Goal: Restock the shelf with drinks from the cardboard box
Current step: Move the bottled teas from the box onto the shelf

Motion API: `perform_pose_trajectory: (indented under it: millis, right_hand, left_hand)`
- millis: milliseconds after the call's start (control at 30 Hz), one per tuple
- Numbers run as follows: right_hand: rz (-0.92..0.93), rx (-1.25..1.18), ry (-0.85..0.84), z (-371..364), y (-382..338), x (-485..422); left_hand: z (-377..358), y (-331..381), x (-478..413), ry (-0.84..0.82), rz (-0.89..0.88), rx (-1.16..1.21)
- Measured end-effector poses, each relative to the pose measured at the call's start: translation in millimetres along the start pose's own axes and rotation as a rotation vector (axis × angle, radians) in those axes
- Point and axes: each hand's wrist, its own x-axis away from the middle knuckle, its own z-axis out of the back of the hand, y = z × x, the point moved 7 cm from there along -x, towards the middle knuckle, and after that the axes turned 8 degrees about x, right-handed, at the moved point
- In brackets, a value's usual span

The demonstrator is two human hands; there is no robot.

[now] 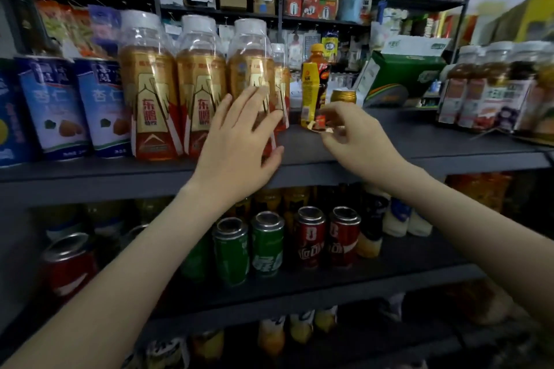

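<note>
Three amber drink bottles stand in a row at the front of the dark shelf (pixel 419 144), each upright with its long axis vertical, white cap up and red-and-gold label facing outward. The left hand (pixel 239 135) lies flat against the rightmost bottle (pixel 248 63) of the row, fingers straight and spread over the lower label, thumb low beside its base. This covers most of that bottle's lower half. A fourth bottle (pixel 280 75) of the same kind stands just behind and to the right, largely hidden. The right hand (pixel 356 135) is further right along the shelf's front edge. Its fingers are curled, and thumb and forefinger pinch a small red-and-gold scrap (pixel 320 123), too small and blurred to identify. Just behind it a yellow-labelled bottle (pixel 313 84) stands upright, with a gold can (pixel 343 96) beside it. Blue-and-white cans (pixel 99 105) stand to the left of the amber row, the outermost cut off by the frame. On the shelf below, green cans (pixel 266 243) and red cans (pixel 310 237) stand upright, partly screened by the forearms. The goods at the right edge are smeared.
</note>
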Motion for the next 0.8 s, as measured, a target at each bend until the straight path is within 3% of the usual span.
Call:
perform_pose_trajectory:
  millis: [133,233,367,600,800]
  right_hand:
    - [0.129,-0.055,0.006,2,-50,60]
    - [0.266,-0.138,-0.051,-19,-94,109]
    - [0.385,-0.305,-0.309,-79,-151,171]
    - [0.491,-0.474,-0.718,-190,-268,292]
    - [0.673,-0.519,-1.011,-259,-386,382]
  left_hand:
    - [20,29,67,0.026,0.127,0.187]
    - [29,46,137,-0.073,0.225,0.211]
    - [51,45,243,-0.26,0.467,0.155]
    - [146,52,454,-0.563,1.051,-0.02]
    - [241,55,610,-0.614,1.414,-0.141]
